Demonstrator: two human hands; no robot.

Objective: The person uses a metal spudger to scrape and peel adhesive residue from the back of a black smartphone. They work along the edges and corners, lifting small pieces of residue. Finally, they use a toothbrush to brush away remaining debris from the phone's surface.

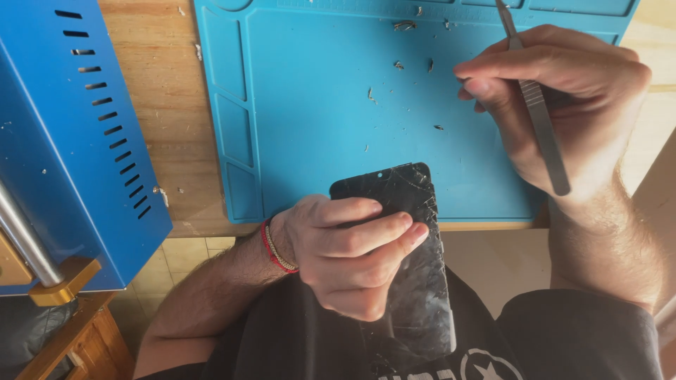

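Nearest the camera, the person's left hand (pixel 345 253), with a red and beaded bracelet (pixel 274 248) at the wrist, is closed around a cracked black glass phone screen panel (pixel 415 281). Its fingers (pixel 373 232) fold across the panel's front face. The panel is held off the table, over the person's dark shirt (pixel 563 338); its top end reaches just over the near edge of the blue silicone work mat (pixel 317 105), and its lower end hangs in front of the chest. A web of fine cracks runs over its glossy surface.

Farther up and to the right, the right hand (pixel 563 105) hovers above the mat and pinches a slim grey metal scalpel-like tool (pixel 539 112) between thumb and fingertips. The tool's handle runs back across the palm toward the wrist, and its thin front end points away toward the mat's far edge. The tool and the panel are apart.

Small dark shards (pixel 405 26) lie scattered over the mat. The mat rests on a pale wooden table (pixel 158 91). To the left stands a blue metal housing with ventilation slots (pixel 77 127), with a steel rod (pixel 24 239) at its lower edge.
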